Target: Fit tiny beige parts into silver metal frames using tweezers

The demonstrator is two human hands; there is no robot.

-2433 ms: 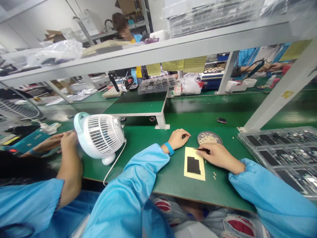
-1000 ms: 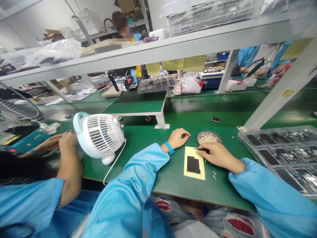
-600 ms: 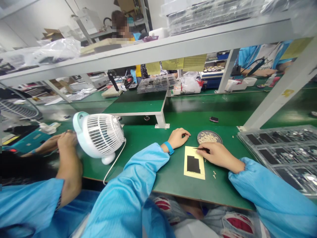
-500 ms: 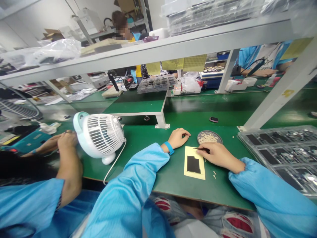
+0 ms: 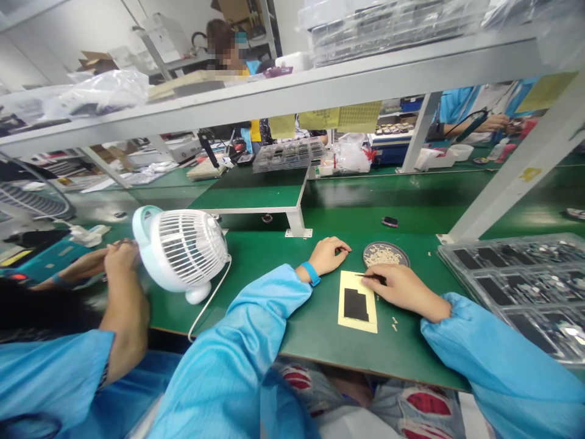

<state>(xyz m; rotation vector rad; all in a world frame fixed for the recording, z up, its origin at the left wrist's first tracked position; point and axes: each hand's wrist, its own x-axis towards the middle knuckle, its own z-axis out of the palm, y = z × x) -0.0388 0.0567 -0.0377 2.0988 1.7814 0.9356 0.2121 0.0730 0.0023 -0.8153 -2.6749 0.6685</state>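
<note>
My right hand (image 5: 400,288) is closed on dark tweezers (image 5: 375,277), whose tip lies over the top edge of a yellow sheet (image 5: 358,326). A black stepped piece (image 5: 356,305) lies on that sheet. Just behind the hand is a round grey dish (image 5: 406,259) of small pale pieces (image 5: 382,253). My left hand (image 5: 327,255) rests on the green table (image 5: 315,332), left of the dish, its fingers curled; whether it holds anything cannot be made out. A few small pale bits (image 5: 395,323) lie right of the sheet.
A white fan (image 5: 189,250) with a cord stands on the left, near a person's hands (image 5: 119,256). Compartment trays (image 5: 516,286) are at the right. A raised green shelf (image 5: 256,190) and white posts stand behind; a small dark object (image 5: 390,221) lies beyond the dish.
Both my hands are nearly unchanged, and the view has shifted slightly. The far person's hands at the upper right have lifted from the table.
</note>
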